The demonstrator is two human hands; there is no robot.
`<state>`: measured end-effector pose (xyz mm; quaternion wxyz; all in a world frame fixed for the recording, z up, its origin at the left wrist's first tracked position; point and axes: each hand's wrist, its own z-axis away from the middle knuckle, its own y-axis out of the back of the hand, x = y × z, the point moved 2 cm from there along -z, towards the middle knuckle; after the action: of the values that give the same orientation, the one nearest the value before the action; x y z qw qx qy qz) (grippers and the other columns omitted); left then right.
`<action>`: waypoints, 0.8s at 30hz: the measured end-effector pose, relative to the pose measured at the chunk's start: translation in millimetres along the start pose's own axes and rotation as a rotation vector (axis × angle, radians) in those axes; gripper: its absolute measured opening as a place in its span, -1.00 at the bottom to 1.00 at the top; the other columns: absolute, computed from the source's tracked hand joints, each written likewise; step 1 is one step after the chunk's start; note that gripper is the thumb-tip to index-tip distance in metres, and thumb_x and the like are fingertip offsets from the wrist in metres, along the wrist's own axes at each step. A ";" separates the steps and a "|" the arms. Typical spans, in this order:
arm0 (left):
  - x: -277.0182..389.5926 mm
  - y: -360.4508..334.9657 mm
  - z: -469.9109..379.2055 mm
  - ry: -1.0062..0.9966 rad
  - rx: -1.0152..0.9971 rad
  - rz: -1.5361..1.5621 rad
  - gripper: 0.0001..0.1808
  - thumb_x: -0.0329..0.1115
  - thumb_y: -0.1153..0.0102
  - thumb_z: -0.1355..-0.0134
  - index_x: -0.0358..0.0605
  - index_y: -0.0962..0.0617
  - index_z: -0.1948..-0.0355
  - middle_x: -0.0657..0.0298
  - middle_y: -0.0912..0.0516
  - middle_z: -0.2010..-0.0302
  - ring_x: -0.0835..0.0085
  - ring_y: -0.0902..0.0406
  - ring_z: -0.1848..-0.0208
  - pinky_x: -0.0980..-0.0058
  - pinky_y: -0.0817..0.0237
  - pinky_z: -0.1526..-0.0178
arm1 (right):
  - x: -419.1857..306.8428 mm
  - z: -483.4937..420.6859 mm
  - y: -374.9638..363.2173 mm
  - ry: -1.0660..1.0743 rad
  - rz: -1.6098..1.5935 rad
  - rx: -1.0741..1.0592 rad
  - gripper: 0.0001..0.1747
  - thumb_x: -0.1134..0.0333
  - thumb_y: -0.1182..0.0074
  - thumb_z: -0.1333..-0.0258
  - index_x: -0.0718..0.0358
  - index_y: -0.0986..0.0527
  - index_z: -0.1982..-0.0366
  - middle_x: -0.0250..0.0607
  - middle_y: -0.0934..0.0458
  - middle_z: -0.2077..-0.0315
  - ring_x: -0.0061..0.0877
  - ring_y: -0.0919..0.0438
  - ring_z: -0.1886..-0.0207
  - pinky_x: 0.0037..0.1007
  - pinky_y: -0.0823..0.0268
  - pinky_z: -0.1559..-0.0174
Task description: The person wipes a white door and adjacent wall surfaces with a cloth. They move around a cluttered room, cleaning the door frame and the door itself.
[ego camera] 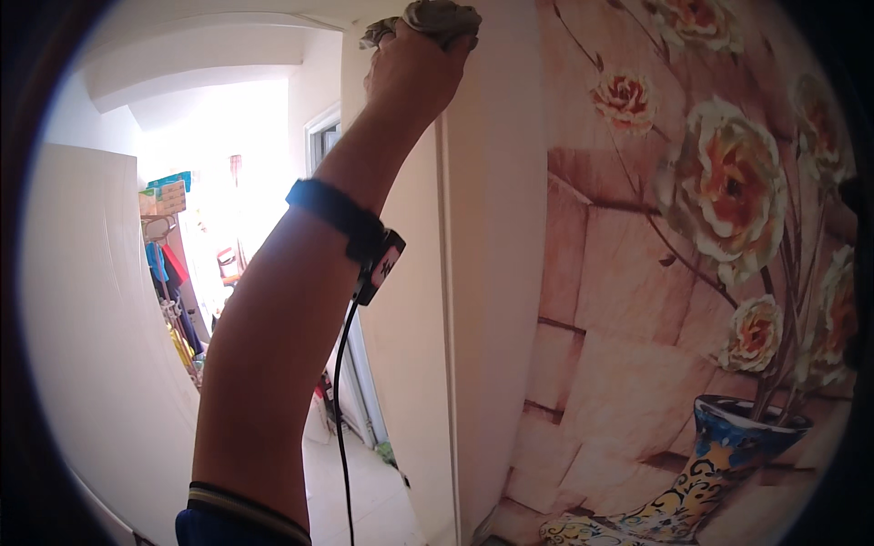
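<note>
My left hand [420, 72] is raised high, at the top of the view. A crumpled grey cloth [442, 19] is bunched in its fingers. The cloth lies against the upper part of a cream door frame [410, 293], though the exact contact is partly hidden by the hand. A black strap [334, 211] circles my left forearm. It carries a small black device [382, 267], from which a black cable [339, 396] hangs down. My right hand is out of view.
A white door [89, 273] stands at the left. Through the doorway are a bright room with hanging clothes [164, 266], stacked boxes [164, 194] and a pale tiled floor [375, 498]. On the right, a wall mural [614, 273] shows flowers in a painted vase [724, 464].
</note>
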<state>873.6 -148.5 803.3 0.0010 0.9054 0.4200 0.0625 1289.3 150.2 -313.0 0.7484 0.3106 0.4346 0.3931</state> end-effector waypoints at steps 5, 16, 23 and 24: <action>2.3 -3.6 68.7 -0.028 -0.044 -0.021 -0.22 0.12 -0.24 -0.41 -0.30 -0.39 -0.39 -0.18 -0.53 -0.30 -0.19 -0.47 -0.40 -0.15 -0.36 -0.37 | 7.5 -4.5 27.1 -0.012 -0.108 -0.011 -0.85 0.47 -0.13 0.10 0.27 -0.69 0.45 0.21 -0.68 0.35 0.10 -0.69 0.25 0.04 -0.53 0.21; -16.5 -9.5 301.1 -0.082 -0.076 0.047 -0.12 -0.37 -0.36 -0.27 0.00 -0.30 -0.60 -0.29 -0.32 -0.47 -0.41 -0.32 -0.47 -0.17 -0.34 -0.41 | 33.3 17.0 51.7 -0.126 -0.043 -0.077 -0.56 0.18 0.07 -0.36 0.37 -0.67 0.10 0.36 -0.68 0.06 0.19 -0.64 -0.10 0.07 -0.48 -0.18; -25.9 -4.3 455.2 0.133 -0.222 0.115 -0.21 -0.39 -0.32 -0.27 0.17 -0.43 -0.55 -0.24 -0.31 -0.45 -0.48 -0.25 -0.46 -0.14 -0.24 -0.49 | 34.6 47.8 43.7 -0.325 0.022 -0.218 -0.65 0.14 -0.14 -0.23 0.19 -0.72 0.10 0.00 -0.78 0.12 -0.07 -0.73 -0.04 -0.16 -0.54 -0.14; -26.6 -3.1 478.0 0.154 -0.240 0.108 -0.20 -0.40 -0.32 -0.25 0.17 -0.44 -0.54 -0.23 -0.31 -0.44 -0.48 -0.25 -0.45 -0.14 -0.24 -0.49 | 27.2 54.0 44.6 -0.345 0.004 -0.213 -0.65 0.13 -0.12 -0.26 0.17 -0.72 0.09 0.01 -0.77 0.08 -0.05 -0.71 -0.07 -0.14 -0.54 -0.16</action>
<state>908.7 -142.6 325.8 0.0738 0.9125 0.3590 0.1817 1331.9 189.2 -265.0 0.8397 0.2932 0.2554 0.3792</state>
